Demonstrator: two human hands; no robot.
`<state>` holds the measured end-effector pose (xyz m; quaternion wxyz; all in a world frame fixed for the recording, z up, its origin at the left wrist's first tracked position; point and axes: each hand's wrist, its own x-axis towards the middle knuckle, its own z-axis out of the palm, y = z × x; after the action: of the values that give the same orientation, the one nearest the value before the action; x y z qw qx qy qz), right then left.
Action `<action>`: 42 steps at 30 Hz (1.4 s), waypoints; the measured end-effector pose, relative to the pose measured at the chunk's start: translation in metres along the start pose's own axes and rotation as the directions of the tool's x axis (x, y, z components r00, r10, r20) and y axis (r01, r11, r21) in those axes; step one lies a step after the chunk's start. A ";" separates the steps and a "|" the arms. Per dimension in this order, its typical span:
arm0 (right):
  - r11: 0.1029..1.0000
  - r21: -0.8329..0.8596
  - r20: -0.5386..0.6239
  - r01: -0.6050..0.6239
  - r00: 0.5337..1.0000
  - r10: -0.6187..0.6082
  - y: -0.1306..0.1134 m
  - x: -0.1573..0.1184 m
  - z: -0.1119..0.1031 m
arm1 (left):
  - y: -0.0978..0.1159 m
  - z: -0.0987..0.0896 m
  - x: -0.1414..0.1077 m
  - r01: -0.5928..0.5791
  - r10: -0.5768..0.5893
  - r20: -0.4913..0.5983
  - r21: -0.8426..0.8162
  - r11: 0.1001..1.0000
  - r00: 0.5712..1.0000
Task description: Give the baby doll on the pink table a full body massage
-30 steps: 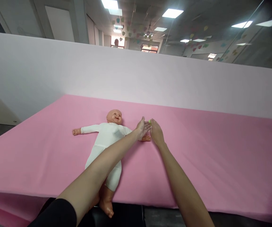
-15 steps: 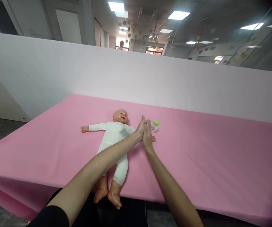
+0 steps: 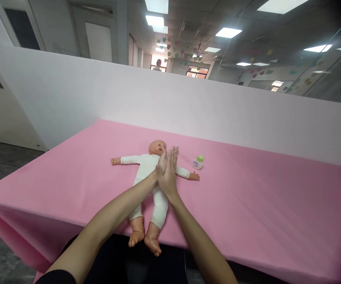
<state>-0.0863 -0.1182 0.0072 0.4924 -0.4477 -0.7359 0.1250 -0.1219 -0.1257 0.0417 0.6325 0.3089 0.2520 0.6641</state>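
Note:
A baby doll (image 3: 147, 166) in a white suit lies face up on the pink cloth, arms spread, its bare feet over the front edge. Above its chest my left hand (image 3: 162, 162) and my right hand (image 3: 169, 169) are pressed palm to palm, fingers stretched out and pointing away from me. Nothing shows between the palms, and both hands cover part of the doll's chest and shoulder. A small clear jar with a green lid (image 3: 198, 162) stands just beyond the doll's outstretched hand, to the right of my hands.
The pink cloth (image 3: 247, 197) covers a wide table with its front edge close to my body. Behind the table runs a low white wall (image 3: 188, 102) with glass above it. A door (image 3: 4, 106) is at the left. A person (image 3: 158, 65) is far off behind the glass.
My joined hands have moved left, away from beside the jar to above the doll's chest. The doll's hand near the jar now shows fully. The view has shifted slightly.

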 end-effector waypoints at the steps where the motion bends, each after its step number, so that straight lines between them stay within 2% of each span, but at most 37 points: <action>1: 0.997 -0.036 0.021 0.067 0.998 -0.066 -0.008 -0.002 0.001 | -0.002 0.001 -0.003 -0.047 0.047 -0.020 -0.037 0.998 0.999; 3: 0.990 -0.065 0.049 0.128 0.991 -0.125 -0.014 0.004 -0.002 | -0.004 0.000 -0.005 -0.088 0.087 -0.008 -0.128 0.988 0.996; 4: 0.993 -0.053 0.045 0.105 0.994 -0.102 -0.013 0.011 -0.005 | -0.003 -0.002 -0.004 -0.032 0.039 0.050 -0.143 0.989 0.998; 7: 0.991 0.091 -0.010 -0.101 0.995 0.102 0.001 0.025 -0.010 | 0.007 -0.016 0.004 0.120 -0.097 0.202 -0.107 0.987 0.975; 9: 0.948 0.225 -0.024 -0.227 0.971 0.239 0.006 0.022 -0.006 | 0.012 -0.025 0.008 0.116 -0.099 0.228 -0.060 0.991 0.969; 11: 0.912 0.307 -0.029 -0.271 0.955 0.294 0.002 0.011 0.001 | 0.013 -0.031 0.010 0.071 -0.070 0.236 0.004 0.997 0.969; 15: 0.914 0.337 -0.029 -0.227 0.968 0.250 -0.019 -0.008 0.011 | 0.015 -0.037 0.013 -0.052 0.000 0.260 0.192 0.980 0.965; 18: 0.933 0.324 0.017 -0.159 0.987 0.162 -0.012 -0.002 0.006 | 0.022 -0.048 0.018 -0.143 0.071 0.196 0.381 0.914 0.978; 20: 0.959 0.230 0.048 -0.164 0.986 0.157 0.010 0.005 0.002 | 0.028 -0.063 0.024 -0.209 0.146 0.157 0.561 0.801 0.977; 23: 0.980 0.015 0.096 -0.200 0.976 0.198 0.054 0.011 0.004 | 0.032 -0.098 0.034 -0.255 0.250 0.150 0.843 0.473 0.957; 25: 0.979 -0.108 0.190 -0.174 0.963 0.192 0.081 0.010 0.010 | 0.032 -0.123 0.042 -0.220 0.221 0.164 0.940 0.261 0.961; 27: 0.972 -0.199 0.281 -0.121 0.944 0.175 0.102 0.007 0.015 | 0.028 -0.146 0.050 -0.161 0.129 0.147 0.981 0.110 0.981; 29: 0.958 -0.277 0.315 -0.071 0.935 0.161 0.119 0.003 0.017 | 0.025 -0.164 0.058 -0.124 0.041 0.124 0.992 -0.004 0.991; 31: 0.926 -0.375 0.295 -0.028 0.944 0.148 0.132 -0.002 0.014 | 0.024 -0.179 0.063 -0.132 -0.002 0.133 0.984 -0.116 0.991; 36: 0.771 -0.630 0.245 0.097 0.966 0.079 0.155 -0.010 -0.016 | 0.033 -0.211 0.058 -0.137 0.035 0.165 0.903 -0.408 0.986; 39: 0.708 -0.698 0.245 0.105 0.965 0.098 0.161 -0.012 -0.038 | 0.042 -0.230 0.049 -0.115 0.113 0.198 0.854 -0.507 0.974; 42: 0.708 -0.701 0.265 0.083 0.953 0.150 0.160 -0.012 -0.051 | 0.051 -0.242 0.043 -0.071 0.178 0.196 0.839 -0.539 0.964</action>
<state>0.0440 -0.0496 -0.0754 0.1630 -0.5903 -0.7855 -0.0893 -0.3336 -0.0733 -0.0819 -0.0591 0.7091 0.6761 0.1911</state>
